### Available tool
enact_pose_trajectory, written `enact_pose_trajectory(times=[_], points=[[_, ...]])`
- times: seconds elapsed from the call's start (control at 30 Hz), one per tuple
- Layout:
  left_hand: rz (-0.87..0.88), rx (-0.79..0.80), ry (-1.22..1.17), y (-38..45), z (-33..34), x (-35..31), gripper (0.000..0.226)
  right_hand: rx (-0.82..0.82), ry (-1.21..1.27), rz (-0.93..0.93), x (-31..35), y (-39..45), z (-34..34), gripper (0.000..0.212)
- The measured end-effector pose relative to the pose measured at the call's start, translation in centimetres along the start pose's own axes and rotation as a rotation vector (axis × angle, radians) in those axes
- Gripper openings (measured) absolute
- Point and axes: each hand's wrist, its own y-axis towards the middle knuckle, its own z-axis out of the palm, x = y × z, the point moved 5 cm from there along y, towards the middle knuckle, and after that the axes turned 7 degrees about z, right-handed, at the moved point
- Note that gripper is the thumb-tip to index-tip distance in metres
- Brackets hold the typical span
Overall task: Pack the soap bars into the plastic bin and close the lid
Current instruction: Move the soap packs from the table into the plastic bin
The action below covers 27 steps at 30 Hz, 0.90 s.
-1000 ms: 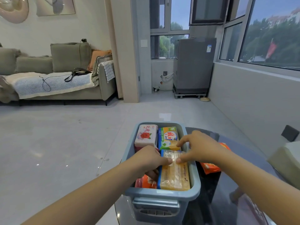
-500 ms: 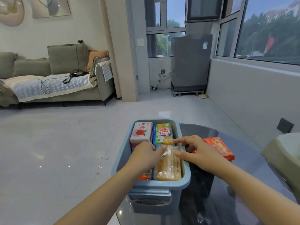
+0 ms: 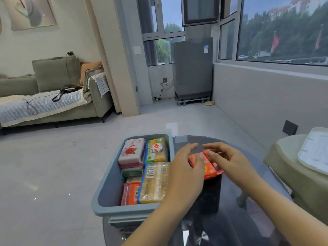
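A blue-grey plastic bin (image 3: 108, 185) sits at the left edge of a dark glass table and holds several wrapped soap bars: a pink rose bar (image 3: 132, 151), a green and yellow bar (image 3: 156, 150), a clear-wrapped yellow bar (image 3: 154, 182) and an orange bar (image 3: 130, 193). Just right of the bin lies an orange soap pack (image 3: 208, 166) on the table. My left hand (image 3: 186, 173) reaches over the bin's right rim, fingers straight, thumb against the orange pack. My right hand (image 3: 229, 160) hovers over the same pack with fingers loosely spread. No lid is in sight.
The round dark glass table (image 3: 230, 219) carries the bin and pack. A beige seat with a white tray (image 3: 316, 151) stands at the right. Behind are grey floor tiles, a green sofa (image 3: 53, 96) at the left and a grey washing machine (image 3: 193, 68).
Both hands left the yellow bar inside the bin and moved right to the orange pack on the table. The camera view shifted slightly.
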Motion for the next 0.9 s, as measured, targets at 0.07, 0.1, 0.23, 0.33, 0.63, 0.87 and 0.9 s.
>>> enact_pose_trajectory(times=[0.07, 0.1, 0.23, 0.33, 0.63, 0.87, 0.9], points=[[-0.035, 0.019, -0.035, 0.3, 1.9, 0.1, 0.035, -0.013, 0.009, 0.032, -1.4, 0.2, -1.0, 0.018], [-0.063, 0.021, -0.048, 0.4, 2.8, 0.4, 0.035, -0.018, 0.016, 0.045, -2.1, 0.2, -1.3, 0.018], [-0.176, -0.009, -0.070, 1.0, 5.1, 2.7, 0.032, -0.027, 0.008, 0.110, -5.0, 0.3, -1.9, 0.022], [-0.242, -0.025, -0.087, 1.2, 6.3, 4.8, 0.032, 0.008, 0.001, 0.190, -7.1, 0.8, -1.7, 0.019], [-0.363, -0.044, -0.019, 1.9, 9.2, 10.5, 0.040, 0.073, -0.157, 0.327, -10.7, 3.9, 1.1, 0.036], [-0.449, -0.067, -0.065, 3.1, 11.1, 13.7, 0.045, 0.088, -0.234, 0.405, -12.3, 6.0, 2.2, 0.046], [-0.467, -0.073, -0.072, 3.3, 11.3, 13.9, 0.045, 0.097, -0.255, 0.404, -12.4, 6.2, 2.4, 0.047]])
